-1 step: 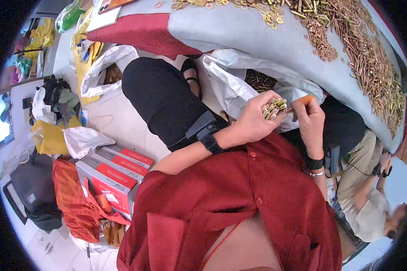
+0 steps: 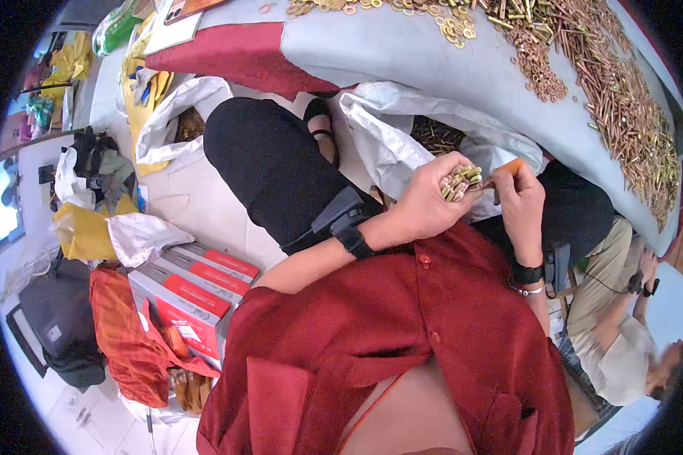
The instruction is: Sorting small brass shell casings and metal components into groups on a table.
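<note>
My left hand (image 2: 426, 206) is closed around a bundle of short brass-coloured metal pieces (image 2: 461, 182), held in front of my chest. A black band sits on that wrist. My right hand (image 2: 520, 203) is right beside it, pinching a small orange tool (image 2: 511, 168) whose tip touches the bundle. Both hands hover over an open white bag (image 2: 391, 140) with more brass pieces inside. Beyond it, a grey cloth-covered table (image 2: 432, 64) carries heaps of brass rings (image 2: 539, 64) and thin brass rods (image 2: 630, 114).
My black-trousered knee (image 2: 273, 167) is below the hands. Red-and-grey boxes (image 2: 193, 292) and an orange cloth (image 2: 125, 341) lie on the floor at the left, with bags and clothes behind. Another person (image 2: 622, 326) sits at the lower right. A red cloth (image 2: 228, 53) hangs off the table's edge.
</note>
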`<state>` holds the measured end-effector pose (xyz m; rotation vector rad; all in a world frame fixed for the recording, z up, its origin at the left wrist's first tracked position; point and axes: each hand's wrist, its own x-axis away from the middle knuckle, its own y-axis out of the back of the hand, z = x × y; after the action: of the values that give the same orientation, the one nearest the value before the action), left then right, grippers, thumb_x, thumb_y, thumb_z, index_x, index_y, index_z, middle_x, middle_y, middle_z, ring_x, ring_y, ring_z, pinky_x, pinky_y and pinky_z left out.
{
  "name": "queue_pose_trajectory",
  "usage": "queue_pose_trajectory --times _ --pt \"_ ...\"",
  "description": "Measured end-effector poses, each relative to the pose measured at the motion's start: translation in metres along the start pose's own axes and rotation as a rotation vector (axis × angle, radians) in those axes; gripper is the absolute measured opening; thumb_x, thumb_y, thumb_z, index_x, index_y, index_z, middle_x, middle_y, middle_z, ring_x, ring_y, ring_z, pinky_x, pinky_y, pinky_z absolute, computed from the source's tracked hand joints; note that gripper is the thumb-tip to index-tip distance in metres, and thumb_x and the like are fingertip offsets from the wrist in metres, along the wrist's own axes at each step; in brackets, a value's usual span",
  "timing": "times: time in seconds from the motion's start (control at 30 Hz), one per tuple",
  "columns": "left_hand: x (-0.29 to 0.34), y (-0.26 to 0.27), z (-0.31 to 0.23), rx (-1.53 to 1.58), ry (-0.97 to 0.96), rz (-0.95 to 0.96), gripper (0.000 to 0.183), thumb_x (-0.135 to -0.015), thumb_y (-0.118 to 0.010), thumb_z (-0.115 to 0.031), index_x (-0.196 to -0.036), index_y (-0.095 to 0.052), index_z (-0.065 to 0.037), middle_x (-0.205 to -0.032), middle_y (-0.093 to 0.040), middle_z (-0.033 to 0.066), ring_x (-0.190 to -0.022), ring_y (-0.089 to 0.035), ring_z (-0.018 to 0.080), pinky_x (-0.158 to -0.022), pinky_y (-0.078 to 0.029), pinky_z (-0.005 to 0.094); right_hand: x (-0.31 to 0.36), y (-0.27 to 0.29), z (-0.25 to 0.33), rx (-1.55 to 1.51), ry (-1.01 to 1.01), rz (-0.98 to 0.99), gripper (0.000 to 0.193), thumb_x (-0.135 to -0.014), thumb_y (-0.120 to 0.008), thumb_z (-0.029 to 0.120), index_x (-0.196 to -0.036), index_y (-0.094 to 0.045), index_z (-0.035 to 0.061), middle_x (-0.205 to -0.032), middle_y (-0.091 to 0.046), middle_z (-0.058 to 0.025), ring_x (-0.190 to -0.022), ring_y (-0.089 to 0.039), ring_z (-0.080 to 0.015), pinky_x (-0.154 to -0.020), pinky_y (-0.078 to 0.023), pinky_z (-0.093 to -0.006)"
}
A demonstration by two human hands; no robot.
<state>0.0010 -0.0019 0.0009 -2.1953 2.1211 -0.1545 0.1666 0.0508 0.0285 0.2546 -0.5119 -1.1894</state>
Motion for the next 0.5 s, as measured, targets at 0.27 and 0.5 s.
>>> queue_pose_trajectory --times 0.27,0.5 --pt "-0.004 -0.001 -0.015 0.209 0.258 0.06 0.02 -0.081 -0.068 -0.008 -0.09 -0.05 -0.007 -0.066 -0.053 -0.0031 -0.052 -0.05 0.0034 -0.042 -0.04 0.0194 0.002 0.003 0.002 -0.321 0.07 0.073 0.022 -0.09 -0.059 0.02 -0.101 -0.062 0.0003 -0.087 -0.062 -0.0016 -0.076 -0.056 -0.0083 -0.071 -0.044 -0.0222" --pt "-0.012 -0.005 -0.022 0.306 0.418 0.031 0.021 -0.081 -0.068 -0.008 -0.09 -0.05 -0.007 -0.067 -0.056 -0.001 -0.05 -0.053 0.0062 -0.04 -0.042 0.0204 0.008 -0.005 0.003 -0.864 0.01 0.12 0.073 -0.094 -0.025 0.058 -0.117 -0.055 -0.004 -0.11 -0.06 -0.0145 -0.097 -0.057 -0.0199 -0.082 -0.045 -0.0343"
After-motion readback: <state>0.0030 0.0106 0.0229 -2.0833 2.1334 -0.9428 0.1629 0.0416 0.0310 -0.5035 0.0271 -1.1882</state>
